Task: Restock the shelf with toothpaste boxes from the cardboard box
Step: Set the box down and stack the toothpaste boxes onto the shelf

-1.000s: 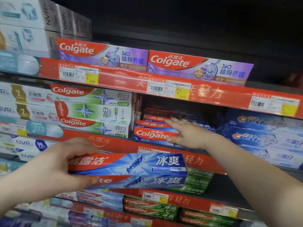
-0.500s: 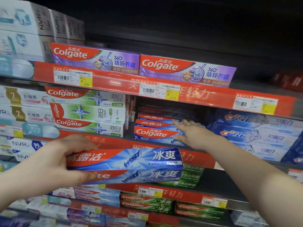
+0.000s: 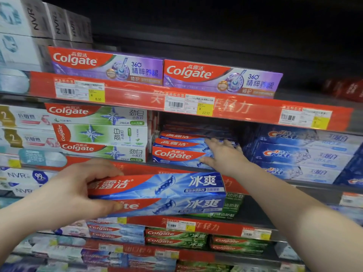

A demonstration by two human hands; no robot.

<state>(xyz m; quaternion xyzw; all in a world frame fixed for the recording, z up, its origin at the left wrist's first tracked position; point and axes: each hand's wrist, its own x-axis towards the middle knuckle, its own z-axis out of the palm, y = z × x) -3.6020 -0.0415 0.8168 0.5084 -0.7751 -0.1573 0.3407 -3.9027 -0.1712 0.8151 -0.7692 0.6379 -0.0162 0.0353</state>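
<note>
My left hand (image 3: 78, 190) grips the left end of a stack of two blue-and-red Colgate toothpaste boxes (image 3: 167, 193), held level in front of the shelf. My right hand (image 3: 222, 156) lies flat, fingers spread, on the stacked blue Colgate boxes (image 3: 176, 154) sitting in the middle shelf (image 3: 137, 167) slot, thumb at the front face of the lowest box. The cardboard box is out of view.
Green Colgate boxes (image 3: 102, 132) fill the slot to the left, blue Crest boxes (image 3: 298, 154) the slot to the right. Purple Colgate 360 boxes (image 3: 165, 71) stand on the shelf above. Red price rails (image 3: 245, 108) edge each shelf. Lower shelves hold more green and blue boxes.
My right hand has slid slightly further along the shelved blue boxes. The held boxes in my left hand stay at about the same height. The view has drifted a little.
</note>
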